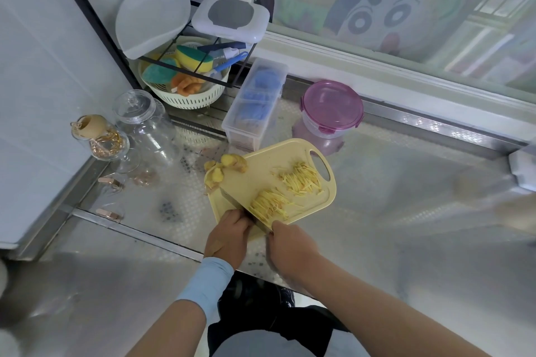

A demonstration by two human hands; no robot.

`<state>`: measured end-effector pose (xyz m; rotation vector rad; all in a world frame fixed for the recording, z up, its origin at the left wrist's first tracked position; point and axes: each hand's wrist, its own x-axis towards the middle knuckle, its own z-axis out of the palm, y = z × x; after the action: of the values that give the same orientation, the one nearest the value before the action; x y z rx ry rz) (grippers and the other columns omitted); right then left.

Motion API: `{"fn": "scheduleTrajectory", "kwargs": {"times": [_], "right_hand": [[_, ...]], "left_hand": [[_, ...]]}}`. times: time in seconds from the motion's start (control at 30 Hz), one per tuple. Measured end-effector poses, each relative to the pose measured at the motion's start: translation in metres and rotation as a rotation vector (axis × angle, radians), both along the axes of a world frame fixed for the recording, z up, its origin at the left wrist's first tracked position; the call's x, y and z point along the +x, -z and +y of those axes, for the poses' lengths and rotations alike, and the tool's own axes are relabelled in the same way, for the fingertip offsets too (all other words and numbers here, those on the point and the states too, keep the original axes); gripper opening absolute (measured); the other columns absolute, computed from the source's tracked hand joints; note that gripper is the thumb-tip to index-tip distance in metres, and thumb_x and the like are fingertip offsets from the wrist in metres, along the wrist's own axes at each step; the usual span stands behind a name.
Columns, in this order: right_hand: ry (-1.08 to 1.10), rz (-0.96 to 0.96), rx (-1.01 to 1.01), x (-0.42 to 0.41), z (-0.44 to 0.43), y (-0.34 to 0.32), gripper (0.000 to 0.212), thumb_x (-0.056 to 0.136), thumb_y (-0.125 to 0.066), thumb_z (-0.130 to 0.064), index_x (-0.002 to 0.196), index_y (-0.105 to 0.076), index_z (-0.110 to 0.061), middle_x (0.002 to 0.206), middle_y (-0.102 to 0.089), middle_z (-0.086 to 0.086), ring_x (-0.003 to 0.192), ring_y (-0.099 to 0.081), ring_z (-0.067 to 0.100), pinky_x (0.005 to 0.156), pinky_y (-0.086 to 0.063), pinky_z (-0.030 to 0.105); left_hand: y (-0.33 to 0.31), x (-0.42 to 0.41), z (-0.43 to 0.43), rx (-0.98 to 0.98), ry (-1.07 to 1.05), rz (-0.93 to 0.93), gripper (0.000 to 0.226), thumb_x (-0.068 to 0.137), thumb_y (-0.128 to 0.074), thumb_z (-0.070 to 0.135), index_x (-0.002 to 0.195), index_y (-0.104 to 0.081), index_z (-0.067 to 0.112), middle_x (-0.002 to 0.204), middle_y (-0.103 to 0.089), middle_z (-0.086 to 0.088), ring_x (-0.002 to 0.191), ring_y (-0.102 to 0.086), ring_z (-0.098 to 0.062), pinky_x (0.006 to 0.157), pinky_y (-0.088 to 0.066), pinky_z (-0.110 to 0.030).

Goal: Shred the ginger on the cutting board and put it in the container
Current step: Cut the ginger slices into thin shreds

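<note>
Head view: right hand (290, 246) grips the knife (238, 206) at the cutting board's (261, 171) near edge. Left hand (229, 235) curls beside the blade, its hold unclear. Pale shredded ginger (269, 204) lies in two piles on the board.

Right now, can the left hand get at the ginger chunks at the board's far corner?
Probably yes: only bare cutting board lies between left hand and ginger chunks, though the knife lies close by.
</note>
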<state>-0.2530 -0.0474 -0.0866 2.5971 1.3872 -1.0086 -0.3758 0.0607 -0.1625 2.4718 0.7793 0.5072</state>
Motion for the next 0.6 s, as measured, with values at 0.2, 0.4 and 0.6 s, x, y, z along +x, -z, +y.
{"fn": "scheduleTrajectory", "kwargs": {"times": [0.2,0.4,0.6], "right_hand": [[0.028,0.012,0.029,0.001,0.000,0.001,0.015,0.103,-0.043,-0.020,0.111,-0.053,-0.012,0.091,-0.056,0.005,0.078,-0.052,0.026,0.066,-0.040,0.032],[0.036,0.027,0.074,0.003,-0.013,-0.002,0.013,0.103,-0.039,-0.022,0.107,-0.049,-0.014,0.084,-0.050,0.003,0.074,-0.052,0.027,0.063,-0.041,0.033],[0.044,0.014,0.024,-0.001,-0.017,-0.002,0.016,0.103,-0.042,-0.020,0.115,-0.051,-0.014,0.094,-0.058,0.007,0.086,-0.061,0.030,0.066,-0.041,0.032]], "left_hand": [[0.000,0.001,0.000,0.066,0.009,0.048,0.018,0.082,-0.051,0.010,0.085,-0.069,0.013,0.087,-0.062,-0.002,0.087,-0.047,-0.017,0.050,-0.051,-0.036],[-0.004,0.002,-0.002,0.072,-0.037,0.004,0.012,0.080,-0.060,0.011,0.080,-0.072,0.011,0.084,-0.065,-0.003,0.087,-0.048,-0.016,0.051,-0.053,-0.031],[-0.001,0.001,-0.003,0.048,-0.060,-0.020,0.027,0.085,-0.047,0.023,0.080,-0.072,0.014,0.086,-0.065,-0.001,0.088,-0.049,-0.016,0.054,-0.052,-0.029]]}}
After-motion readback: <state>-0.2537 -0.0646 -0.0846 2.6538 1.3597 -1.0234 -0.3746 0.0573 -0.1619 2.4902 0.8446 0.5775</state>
